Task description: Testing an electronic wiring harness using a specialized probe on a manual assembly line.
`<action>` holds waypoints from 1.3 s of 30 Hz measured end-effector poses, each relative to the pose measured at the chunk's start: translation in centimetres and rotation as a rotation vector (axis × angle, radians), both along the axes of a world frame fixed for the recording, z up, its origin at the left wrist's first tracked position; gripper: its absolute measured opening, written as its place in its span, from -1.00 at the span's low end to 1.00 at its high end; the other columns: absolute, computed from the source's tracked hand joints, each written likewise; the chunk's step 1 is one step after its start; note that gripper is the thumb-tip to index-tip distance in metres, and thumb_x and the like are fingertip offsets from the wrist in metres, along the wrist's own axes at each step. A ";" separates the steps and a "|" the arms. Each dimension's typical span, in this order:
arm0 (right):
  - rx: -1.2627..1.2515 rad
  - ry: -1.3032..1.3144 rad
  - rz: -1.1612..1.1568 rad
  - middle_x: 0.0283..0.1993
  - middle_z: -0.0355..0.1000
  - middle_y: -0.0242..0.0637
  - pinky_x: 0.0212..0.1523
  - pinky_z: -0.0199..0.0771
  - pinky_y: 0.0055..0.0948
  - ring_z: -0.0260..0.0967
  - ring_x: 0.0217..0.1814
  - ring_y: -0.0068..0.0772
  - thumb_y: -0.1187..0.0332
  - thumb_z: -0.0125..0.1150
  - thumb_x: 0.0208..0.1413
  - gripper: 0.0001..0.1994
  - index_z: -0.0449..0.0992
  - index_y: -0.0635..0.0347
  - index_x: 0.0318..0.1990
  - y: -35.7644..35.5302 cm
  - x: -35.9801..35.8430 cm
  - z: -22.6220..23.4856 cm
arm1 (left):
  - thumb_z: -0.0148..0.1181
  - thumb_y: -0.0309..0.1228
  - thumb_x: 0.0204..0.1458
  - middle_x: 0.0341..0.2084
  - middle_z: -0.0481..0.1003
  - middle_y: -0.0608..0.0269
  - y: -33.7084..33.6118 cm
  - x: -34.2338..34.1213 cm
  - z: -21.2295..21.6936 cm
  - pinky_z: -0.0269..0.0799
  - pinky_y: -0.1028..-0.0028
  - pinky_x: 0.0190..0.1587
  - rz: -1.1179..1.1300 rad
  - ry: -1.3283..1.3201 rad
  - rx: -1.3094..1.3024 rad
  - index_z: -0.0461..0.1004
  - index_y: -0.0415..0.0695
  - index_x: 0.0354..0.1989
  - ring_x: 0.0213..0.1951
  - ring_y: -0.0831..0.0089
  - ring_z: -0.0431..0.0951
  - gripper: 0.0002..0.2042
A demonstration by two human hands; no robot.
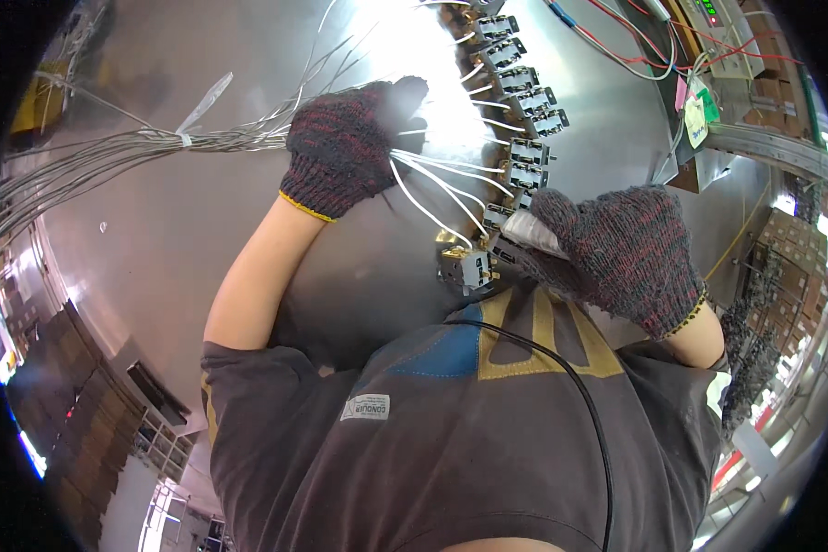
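A wire bundle [235,140] runs sideways across the counter [156,225], its white ends fanning rightward to a row of connectors [529,155]. Left of that row, the left hand's [345,138] fingers close around the wires; at its near end, the right hand [630,248] hides some connectors, its grip unclear.

The left hand [348,140], partly curled, reaches farther forward than the right hand [616,247], which angles inward.
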State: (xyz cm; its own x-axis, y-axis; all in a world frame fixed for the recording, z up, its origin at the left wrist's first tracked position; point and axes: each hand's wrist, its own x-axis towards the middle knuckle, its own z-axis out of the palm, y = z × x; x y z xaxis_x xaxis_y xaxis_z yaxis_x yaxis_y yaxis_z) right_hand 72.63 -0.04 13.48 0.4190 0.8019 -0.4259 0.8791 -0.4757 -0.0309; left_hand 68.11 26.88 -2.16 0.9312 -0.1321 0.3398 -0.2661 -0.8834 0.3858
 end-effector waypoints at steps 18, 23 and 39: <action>0.289 0.055 -0.500 -0.50 0.53 -0.23 -0.42 0.48 -0.23 0.53 -0.52 -0.16 0.01 0.45 0.01 -0.61 0.59 0.03 -0.11 -4.5 -5.5 -2.1 | 0.40 -0.18 -0.07 -0.21 0.66 0.18 -0.4 0.0 0.3 0.56 0.20 -0.29 0.035 0.011 0.157 0.55 0.06 0.08 -0.32 0.13 0.68 -0.53; 0.293 0.013 -0.438 -0.56 0.48 -0.23 -0.46 0.44 -0.22 0.49 -0.56 -0.17 -0.04 0.41 0.06 -0.62 0.60 0.00 -0.12 -4.8 -5.1 -2.1 | 0.36 -0.15 -0.15 -0.06 0.61 0.17 -0.8 -0.2 -0.1 0.55 0.13 -0.12 0.124 0.154 0.197 0.43 0.11 0.24 -0.10 0.12 0.65 -0.35; 0.338 0.033 -0.138 -0.53 0.47 -0.26 -0.37 0.43 -0.13 0.50 -0.47 -0.12 -0.04 0.36 0.05 -0.55 0.61 -0.13 0.07 -7.5 -0.8 -1.8 | 0.41 -0.10 -0.14 -0.19 0.65 0.20 -2.4 -1.9 1.0 0.58 0.19 -0.24 0.250 0.013 0.158 0.54 0.07 0.08 -0.25 0.12 0.68 -0.46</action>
State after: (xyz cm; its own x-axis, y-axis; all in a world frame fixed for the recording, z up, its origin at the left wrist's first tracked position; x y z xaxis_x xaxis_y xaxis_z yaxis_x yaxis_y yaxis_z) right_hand 71.85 -7.57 11.69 0.5234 0.8367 -0.1610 0.8035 -0.5476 -0.2338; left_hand 66.19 24.48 -1.18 0.9457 0.0518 0.3210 -0.0283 -0.9704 0.2398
